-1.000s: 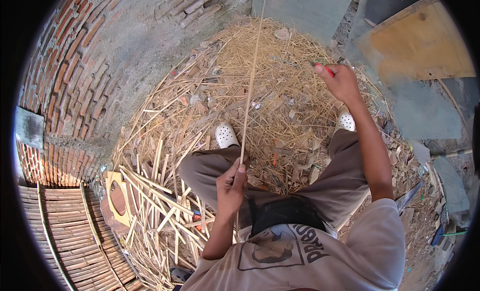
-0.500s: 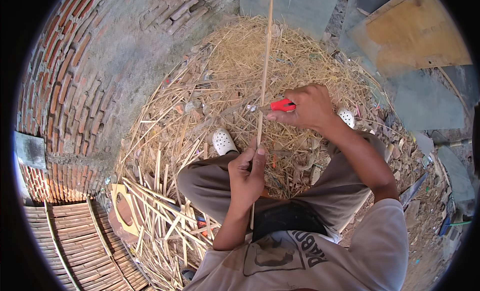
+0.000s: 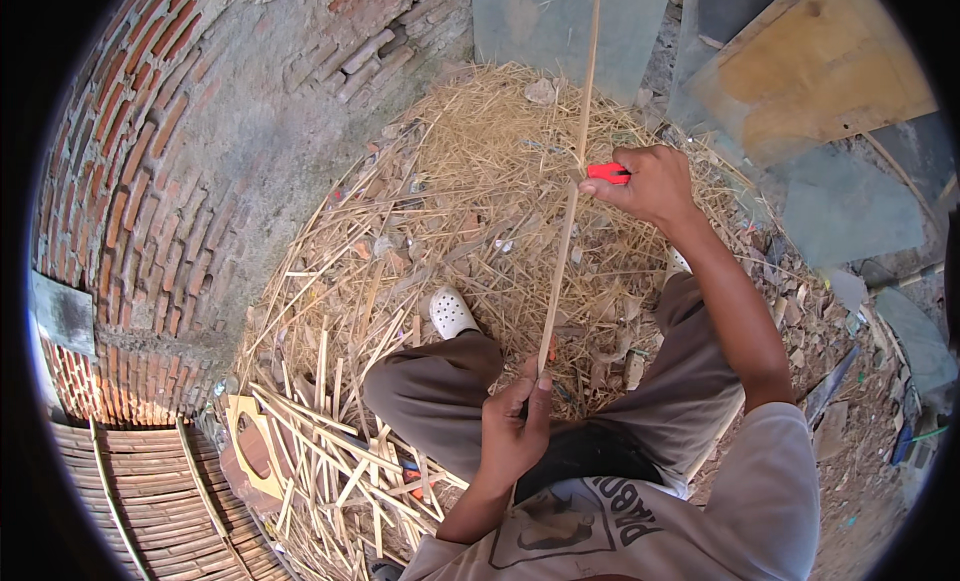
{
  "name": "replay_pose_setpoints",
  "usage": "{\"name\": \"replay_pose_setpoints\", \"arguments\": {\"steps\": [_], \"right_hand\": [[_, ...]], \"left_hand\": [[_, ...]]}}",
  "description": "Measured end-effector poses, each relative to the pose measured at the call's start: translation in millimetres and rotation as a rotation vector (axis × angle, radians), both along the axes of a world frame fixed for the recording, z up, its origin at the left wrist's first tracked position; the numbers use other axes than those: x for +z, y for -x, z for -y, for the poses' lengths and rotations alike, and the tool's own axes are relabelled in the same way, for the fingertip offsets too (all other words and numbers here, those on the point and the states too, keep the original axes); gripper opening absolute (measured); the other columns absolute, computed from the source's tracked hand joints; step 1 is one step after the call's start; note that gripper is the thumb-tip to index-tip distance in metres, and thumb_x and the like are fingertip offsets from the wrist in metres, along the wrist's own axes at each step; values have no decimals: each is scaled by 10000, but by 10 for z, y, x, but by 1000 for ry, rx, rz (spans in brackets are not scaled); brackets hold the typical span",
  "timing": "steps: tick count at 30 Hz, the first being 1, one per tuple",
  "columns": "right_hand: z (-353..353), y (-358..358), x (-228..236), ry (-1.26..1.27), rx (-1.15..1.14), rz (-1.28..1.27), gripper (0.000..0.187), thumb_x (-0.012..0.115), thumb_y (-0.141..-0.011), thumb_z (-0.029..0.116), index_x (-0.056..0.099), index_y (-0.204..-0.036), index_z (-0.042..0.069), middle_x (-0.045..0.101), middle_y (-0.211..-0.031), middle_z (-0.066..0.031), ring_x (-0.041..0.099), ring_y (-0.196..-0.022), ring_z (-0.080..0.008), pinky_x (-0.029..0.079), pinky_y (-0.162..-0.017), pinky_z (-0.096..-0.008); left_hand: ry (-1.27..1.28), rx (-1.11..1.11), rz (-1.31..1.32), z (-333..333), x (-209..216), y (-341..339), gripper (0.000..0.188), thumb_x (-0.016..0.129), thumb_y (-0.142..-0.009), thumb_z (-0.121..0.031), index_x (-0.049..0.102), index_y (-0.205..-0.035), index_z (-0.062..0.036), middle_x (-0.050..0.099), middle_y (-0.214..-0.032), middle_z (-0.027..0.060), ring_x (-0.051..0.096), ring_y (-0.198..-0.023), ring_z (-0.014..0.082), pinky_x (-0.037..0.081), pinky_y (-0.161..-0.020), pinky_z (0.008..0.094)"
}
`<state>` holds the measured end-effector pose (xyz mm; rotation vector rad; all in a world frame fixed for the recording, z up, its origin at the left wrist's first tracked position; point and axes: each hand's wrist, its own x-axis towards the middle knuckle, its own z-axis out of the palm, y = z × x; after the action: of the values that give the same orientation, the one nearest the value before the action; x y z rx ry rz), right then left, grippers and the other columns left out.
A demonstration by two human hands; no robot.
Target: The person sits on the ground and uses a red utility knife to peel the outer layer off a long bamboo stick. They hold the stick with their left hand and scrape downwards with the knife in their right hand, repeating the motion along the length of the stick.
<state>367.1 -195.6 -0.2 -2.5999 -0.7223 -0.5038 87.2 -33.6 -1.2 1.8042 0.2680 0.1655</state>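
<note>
A long, thin bamboo strip (image 3: 563, 266) runs from my lap up past the top edge of the view. Low on the strip, my left hand (image 3: 517, 421) pinches it between thumb and fingers. My right hand (image 3: 650, 184) is farther out, closed around the red handle of a knife (image 3: 608, 173). The knife's blade lies against the strip, and my right thumb is beside it. Shavings curl just above the blade. Much of the handle is hidden in my palm.
Cut bamboo strips (image 3: 340, 461) lie heaped at my left, beside a yellow frame-like piece (image 3: 240, 436). Straw-like shavings (image 3: 470, 131) cover the ground ahead. A brick wall (image 3: 150, 161) rises on the left; flat grey sheets (image 3: 850, 201) and a brownish board (image 3: 820, 66) stand at the right.
My right hand has moved the knife outward along the strip, away from my left hand. The strip's far end now leans further right, and my left hand sits slightly lower.
</note>
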Motion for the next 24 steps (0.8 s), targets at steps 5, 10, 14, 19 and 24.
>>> {"name": "replay_pose_setpoints", "arguments": {"steps": [5, 10, 14, 19, 24], "right_hand": [[476, -546, 54, -189, -413, -340, 815, 424, -747, 842, 710, -739, 79, 649, -649, -154, 662, -716, -332, 508, -677, -445], [850, -695, -100, -239, -458, -418, 854, 362, -773, 843, 709, -769, 63, 666, -732, -187, 663, -814, -351, 501, -776, -444], [906, -736, -116, -218, -499, -365, 860, 367, -777, 836, 698, -751, 43, 660, -729, -203, 653, -807, -370, 492, -780, -447], [1124, -865, -237, -320, -546, -391, 880, 371, -787, 824, 677, -714, 2, 669, -781, -226, 648, -841, -390, 474, -804, -462], [1768, -1088, -770, -578, -734, -308, 883, 367, -810, 808, 577, -620, -29, 567, -635, -178, 556, -687, -295, 451, -722, -414]], "left_hand": [[-169, -130, -105, -115, 35, 461, 168, 560, -941, -52, 645, -1006, 77, 518, -616, 7, 418, -581, 33, 380, -524, 218], [-28, -83, -244, -290, -163, 1060, 126, 613, -906, -43, 658, -942, 70, 526, -578, 17, 439, -561, 28, 384, -509, 219], [-99, -112, -139, -552, -344, 1306, 101, 623, -896, -33, 674, -926, 48, 546, -569, 20, 442, -539, 27, 373, -491, 219], [-123, -140, -230, -1041, -234, 1614, 185, 622, -889, -13, 687, -1059, 24, 531, -555, 7, 440, -516, 29, 338, -467, 214], [-74, -232, -241, -1194, -54, 1868, 202, 598, -897, 3, 672, -1076, 59, 516, -603, -5, 425, -552, 52, 340, -501, 236]]}}
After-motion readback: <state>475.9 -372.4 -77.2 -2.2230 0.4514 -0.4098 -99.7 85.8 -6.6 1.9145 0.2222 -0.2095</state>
